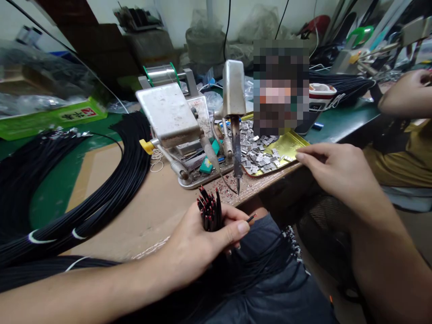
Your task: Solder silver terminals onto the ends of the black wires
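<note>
My left hand (211, 240) is closed around a bundle of black cables (209, 210), their cut ends showing red wire tips. One single cable end (251, 218) sticks out between its thumb and forefinger. At the front right corner of the yellow tray (297, 140), my right hand (332, 166) has its thumb and forefinger pinched together; whether anything sits between them is too small to tell. Small flat metal connectors (256, 155) lie heaped in that tray. A soldering iron (237, 157) points straight down between my hands, its tip above the bench edge.
The soldering stand (168, 112) carries a solder spool (161, 74). Coiled black cables (131, 166) lie on the left over cardboard (101, 173). Finished-looking cable ends (293, 245) rest across my lap. Another person's arm (401, 94) is at the right, beside a fan (324, 234).
</note>
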Tool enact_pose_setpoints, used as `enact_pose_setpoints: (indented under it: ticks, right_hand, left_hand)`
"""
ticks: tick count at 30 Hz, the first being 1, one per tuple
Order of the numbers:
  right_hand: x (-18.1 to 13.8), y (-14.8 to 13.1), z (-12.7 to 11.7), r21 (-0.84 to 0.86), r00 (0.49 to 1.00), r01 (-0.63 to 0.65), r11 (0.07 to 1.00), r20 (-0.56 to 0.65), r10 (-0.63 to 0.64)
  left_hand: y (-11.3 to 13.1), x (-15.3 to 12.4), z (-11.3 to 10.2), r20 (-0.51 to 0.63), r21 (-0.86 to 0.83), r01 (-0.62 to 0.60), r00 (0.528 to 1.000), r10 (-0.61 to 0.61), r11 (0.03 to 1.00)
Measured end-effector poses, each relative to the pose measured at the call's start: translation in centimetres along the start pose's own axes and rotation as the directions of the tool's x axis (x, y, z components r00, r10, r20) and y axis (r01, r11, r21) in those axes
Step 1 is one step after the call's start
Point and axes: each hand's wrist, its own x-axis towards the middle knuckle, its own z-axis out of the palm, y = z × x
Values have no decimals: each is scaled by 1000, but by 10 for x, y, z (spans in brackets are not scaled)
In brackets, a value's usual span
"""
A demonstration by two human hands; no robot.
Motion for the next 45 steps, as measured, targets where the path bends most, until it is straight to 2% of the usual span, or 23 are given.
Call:
enact_pose_setpoints:
  ticks: [2, 3, 5, 9, 15, 22, 26, 28, 30, 32, 34, 36, 40, 42, 45]
  right_hand:
    - [6, 5, 15, -37, 989, 84, 996, -115, -88]
    - [8, 7, 21, -47, 984, 119, 992, -125, -124]
    - [12, 8, 30, -64, 988, 141, 988, -59, -145]
    - [20, 10, 35, -71, 994, 77, 995, 78, -71]
    - [24, 10, 34, -120, 990, 99, 988, 114, -85]
    - [27, 5, 32, -124, 981, 20, 992, 196, 4]
    - [25, 7, 33, -113, 986, 78, 991, 153, -60]
    - [21, 6, 32, -50, 997, 54, 997, 64, -51]
    - [13, 1, 28, 86, 998, 13, 996, -65, -8]
    - [0, -11, 23, 308, 994, -17, 951, -96, 49]
    - [-16, -28, 19, 551, 996, -90, 830, 56, 70]
    - [-31, -45, 18, 688, 972, -188, 701, 235, 30]
    - [-52, -68, 31, 759, 862, -409, 507, 504, -57]
    - [-57, -71, 39, 752, 821, -486, 445, 568, -62]
    - [-60, -72, 48, 756, 807, -544, 364, 590, -19]
  left_hand:
    - [1, 1, 0, -12, -5, 21, 1000, -21, 1000]
    - [1, 2, 0, -16, -2, 27, 1000, -27, 1000]
    - [2, 2, 0, -24, 14, 22, 999, -21, 1000]
    - [2, 1, 2, -49, 48, -12, 999, 14, 999]
    - [1, 2, 1, -67, 82, -38, 997, 43, 996]
    - [1, 0, 3, -68, 84, -22, 997, 28, 996]
    - [1, 1, 2, -67, 47, -23, 997, 26, 999]
    - [1, 3, 0, -73, 35, -27, 997, 29, 999]
    - [0, 4, -2, -86, 26, -25, 996, 27, 999]
    - [-2, 6, -4, -103, 10, -19, 994, 20, 1000]
    - [-3, 8, -6, -126, -21, -19, 992, 16, 1000]
    - [-3, 10, -7, -150, -65, -24, 989, 14, 998]
    - [-2, 11, -8, -200, -126, -48, 979, 22, 991]
    - [-1, 12, -8, -208, -114, -75, 977, 50, 991]
    - [-2, 13, -9, -210, -92, -103, 974, 81, 990]
